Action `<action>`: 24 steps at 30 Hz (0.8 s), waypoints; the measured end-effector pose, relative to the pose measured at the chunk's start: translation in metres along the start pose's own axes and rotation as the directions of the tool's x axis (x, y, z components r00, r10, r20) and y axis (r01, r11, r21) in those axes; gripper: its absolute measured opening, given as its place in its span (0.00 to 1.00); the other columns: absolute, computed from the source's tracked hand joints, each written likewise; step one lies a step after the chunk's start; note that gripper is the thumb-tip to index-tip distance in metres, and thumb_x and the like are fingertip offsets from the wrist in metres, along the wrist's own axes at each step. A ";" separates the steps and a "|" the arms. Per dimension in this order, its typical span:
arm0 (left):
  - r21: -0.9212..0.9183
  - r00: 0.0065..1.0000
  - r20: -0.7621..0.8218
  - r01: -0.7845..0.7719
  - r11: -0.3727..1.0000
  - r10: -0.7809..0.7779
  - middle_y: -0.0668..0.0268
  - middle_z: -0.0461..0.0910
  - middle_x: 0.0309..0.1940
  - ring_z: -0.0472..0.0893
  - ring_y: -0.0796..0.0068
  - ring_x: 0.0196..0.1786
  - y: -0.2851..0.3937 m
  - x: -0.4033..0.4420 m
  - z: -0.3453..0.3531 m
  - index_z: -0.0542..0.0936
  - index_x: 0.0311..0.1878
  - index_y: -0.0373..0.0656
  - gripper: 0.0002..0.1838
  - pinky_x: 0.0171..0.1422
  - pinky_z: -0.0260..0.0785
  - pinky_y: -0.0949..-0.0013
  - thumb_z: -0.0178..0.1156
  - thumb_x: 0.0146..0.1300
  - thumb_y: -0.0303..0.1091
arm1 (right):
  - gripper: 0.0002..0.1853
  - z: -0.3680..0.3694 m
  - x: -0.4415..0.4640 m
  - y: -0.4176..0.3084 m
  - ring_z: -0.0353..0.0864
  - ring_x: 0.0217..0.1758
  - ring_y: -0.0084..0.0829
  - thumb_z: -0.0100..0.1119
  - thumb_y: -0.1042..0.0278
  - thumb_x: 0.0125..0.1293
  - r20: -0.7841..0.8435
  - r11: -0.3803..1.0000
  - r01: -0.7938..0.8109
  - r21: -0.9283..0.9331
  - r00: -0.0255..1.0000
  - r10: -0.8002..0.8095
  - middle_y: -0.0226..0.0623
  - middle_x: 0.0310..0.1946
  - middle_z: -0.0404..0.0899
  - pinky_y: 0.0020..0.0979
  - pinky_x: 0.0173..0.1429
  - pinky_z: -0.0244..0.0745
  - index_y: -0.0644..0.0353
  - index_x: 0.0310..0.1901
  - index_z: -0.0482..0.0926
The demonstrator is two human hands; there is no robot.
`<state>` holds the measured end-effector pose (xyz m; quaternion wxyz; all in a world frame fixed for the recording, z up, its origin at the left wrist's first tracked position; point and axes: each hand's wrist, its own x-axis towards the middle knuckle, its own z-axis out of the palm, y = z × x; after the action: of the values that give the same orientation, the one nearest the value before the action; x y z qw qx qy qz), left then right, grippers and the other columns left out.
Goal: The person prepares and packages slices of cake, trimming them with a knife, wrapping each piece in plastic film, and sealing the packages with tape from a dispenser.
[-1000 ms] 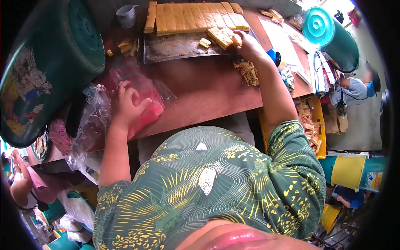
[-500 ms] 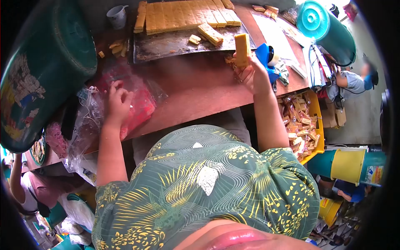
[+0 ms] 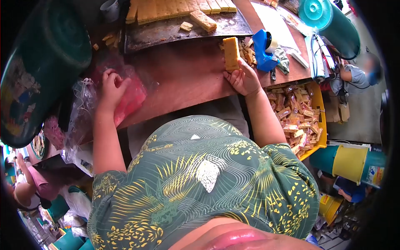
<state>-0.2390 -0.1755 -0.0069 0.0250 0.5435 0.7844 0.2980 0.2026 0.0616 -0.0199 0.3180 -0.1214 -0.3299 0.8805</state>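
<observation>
right hand (image 3: 243,79) grips bar (image 3: 231,55) | left hand (image 3: 111,91) at plastic (image 3: 134,92) — grip unclear | packs (image 3: 292,121) in crate (image 3: 320,109) — row (image 3: 177,11) on tray (image 3: 156,36) remains

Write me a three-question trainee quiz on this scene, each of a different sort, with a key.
1. True or false: the left grip holds the cake bar.
2. Which is nearest the right grip? a) cup b) teal bin c) blue tape dispenser
3. Fill in: piled bars lie in the ____ crate.

Key:
1. False; the right grip holds it.
2. c
3. yellow
</observation>
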 end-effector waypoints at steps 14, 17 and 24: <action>-0.830 0.999 0.037 0.026 0.557 0.008 0.65 0.85 0.51 0.84 0.75 0.49 0.147 -0.003 0.026 0.83 0.57 0.43 0.12 0.50 0.78 0.70 0.62 0.77 0.36 | 0.24 0.009 0.006 0.005 0.82 0.63 0.30 0.55 0.62 0.81 -0.038 0.998 0.018 -0.065 0.999 -0.020 0.36 0.64 0.80 0.37 0.63 0.81 0.52 0.74 0.67; -0.503 0.879 0.200 -0.286 0.816 0.432 0.55 0.80 0.62 0.77 0.57 0.67 0.180 -0.024 0.062 0.83 0.59 0.44 0.17 0.75 0.66 0.57 0.68 0.71 0.40 | 0.24 0.009 0.005 0.006 0.81 0.63 0.29 0.57 0.62 0.80 -0.030 0.993 0.040 -0.111 0.999 -0.044 0.36 0.65 0.79 0.37 0.62 0.80 0.51 0.73 0.67; -0.320 0.899 0.182 -0.328 0.889 0.398 0.59 0.76 0.69 0.67 0.54 0.77 0.166 -0.021 0.051 0.81 0.64 0.45 0.27 0.79 0.62 0.56 0.73 0.64 0.41 | 0.29 0.022 0.000 0.020 0.80 0.62 0.28 0.61 0.67 0.78 -0.073 0.951 0.140 -0.275 0.983 -0.165 0.38 0.63 0.79 0.34 0.62 0.79 0.56 0.76 0.64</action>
<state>-0.0732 -0.1327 0.0269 0.1411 0.7045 0.6083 0.3373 0.1833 0.0388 -0.0165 0.3811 -0.1794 -0.4391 0.7936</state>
